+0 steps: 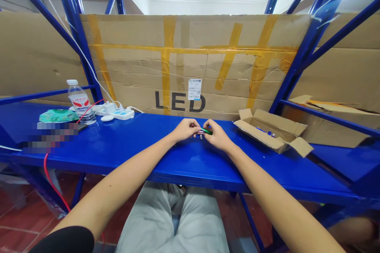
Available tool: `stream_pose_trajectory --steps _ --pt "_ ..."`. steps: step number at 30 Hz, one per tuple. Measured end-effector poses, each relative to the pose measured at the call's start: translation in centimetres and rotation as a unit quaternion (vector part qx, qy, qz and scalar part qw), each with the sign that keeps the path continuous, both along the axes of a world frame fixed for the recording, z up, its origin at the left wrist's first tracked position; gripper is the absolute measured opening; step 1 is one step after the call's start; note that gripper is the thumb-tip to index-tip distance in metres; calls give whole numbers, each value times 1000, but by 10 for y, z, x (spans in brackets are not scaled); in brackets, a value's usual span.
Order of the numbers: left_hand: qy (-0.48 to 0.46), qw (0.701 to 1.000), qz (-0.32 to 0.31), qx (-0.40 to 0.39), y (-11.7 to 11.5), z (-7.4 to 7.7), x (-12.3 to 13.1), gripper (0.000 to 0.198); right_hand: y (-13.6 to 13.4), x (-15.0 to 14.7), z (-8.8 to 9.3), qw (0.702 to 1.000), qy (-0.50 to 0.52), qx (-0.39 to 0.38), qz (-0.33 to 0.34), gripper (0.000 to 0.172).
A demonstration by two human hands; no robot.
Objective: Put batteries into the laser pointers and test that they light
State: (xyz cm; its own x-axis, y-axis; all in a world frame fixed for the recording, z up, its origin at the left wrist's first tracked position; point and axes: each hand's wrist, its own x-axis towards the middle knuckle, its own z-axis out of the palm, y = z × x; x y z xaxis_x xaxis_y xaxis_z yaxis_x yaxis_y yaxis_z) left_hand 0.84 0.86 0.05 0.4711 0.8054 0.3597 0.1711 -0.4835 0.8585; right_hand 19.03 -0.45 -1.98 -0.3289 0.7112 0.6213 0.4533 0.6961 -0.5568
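Two bare hands worked a slim, glossy green stick (206,131) just above a blue-painted metal table (118,146). The right hand (215,134) pinched the stick between thumb and fingers, while the left hand (188,129) closed its fingertips on the stick's other end. Small shiny metallic parts (201,136) showed just beneath the grip; whether they were joined to the stick or lay on the table could not be told.

The work appeared to be midway: the stick was taken up and gripped from both ends, but had not been set down. How much remained on it was too small to judge. To the right of the grip, small blue pieces (268,133) lay in a brown cardboard box (261,137) with raised flaps, apparently untouched.

The table's front edge (196,178) ran between the grip and the person's lap, and a tall brown cardboard panel (133,71) printed "LED" limited reach beyond it. The widest room for moving stretched left of the grip, as far as a white power strip (123,114); on the right, the box's near corner narrowed the space.
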Motion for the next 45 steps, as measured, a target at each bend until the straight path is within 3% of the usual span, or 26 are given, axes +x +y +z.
stream_pose_trajectory --steps 5,10,23,30,34,38,40,42,45 --pt "-22 1000 -7 -5 3 -2 0 23 2 0 2 995 -10 84 -47 10" --pt "-30 1000 -4 -5 5 -3 0 27 -3 0 7 991 -5 133 -26 7" --pt "20 995 21 90 -3 0 1 10 -4 -3 7 998 1 44 -33 18" --pt "85 981 43 166 -9 1 2 8 -6 0 12 991 47 -127 11 19" --pt "106 974 38 198 -9 1 2 9 -9 1 14 946 138 -286 63 26" --pt "111 971 24 212 -9 3 1 9 -12 3 17 907 180 -363 110 31" --pt "116 970 15 215 -9 3 1 9 -12 4 18 910 166 -362 116 32" --pt "118 972 18 204 -9 3 0 8 -11 5 17 931 131 -325 106 32" --pt "103 981 42 161 -7 1 1 7 -7 4 16 977 43 -197 62 31"
